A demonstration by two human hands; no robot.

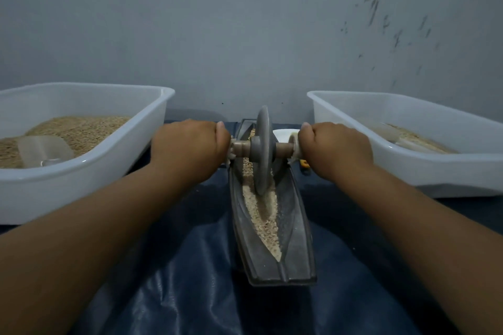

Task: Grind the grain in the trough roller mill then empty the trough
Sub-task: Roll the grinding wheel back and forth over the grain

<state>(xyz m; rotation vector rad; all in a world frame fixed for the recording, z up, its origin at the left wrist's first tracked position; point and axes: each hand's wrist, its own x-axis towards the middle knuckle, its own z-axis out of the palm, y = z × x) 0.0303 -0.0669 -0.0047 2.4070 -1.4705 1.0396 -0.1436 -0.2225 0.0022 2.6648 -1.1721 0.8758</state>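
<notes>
Gripped brown wooden axle [284,147] both ends, left hand [190,148], right hand [336,148]; grey stone wheel [261,151] between; dark boat-shaped trough [294,226] ran 12-to-6.

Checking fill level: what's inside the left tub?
The left tub holds heaped grain and a clear scoop half sunk in it. The tub floor is covered.

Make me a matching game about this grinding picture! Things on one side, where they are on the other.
Things:
1. wheel
2. scoop
3. left hand
4. ground grain

Places:
A. in the left tub
B. gripping the axle's left end
C. lying in the trough
D. standing between both hands

Pairs: 1-D, 2-A, 3-B, 4-C
</notes>
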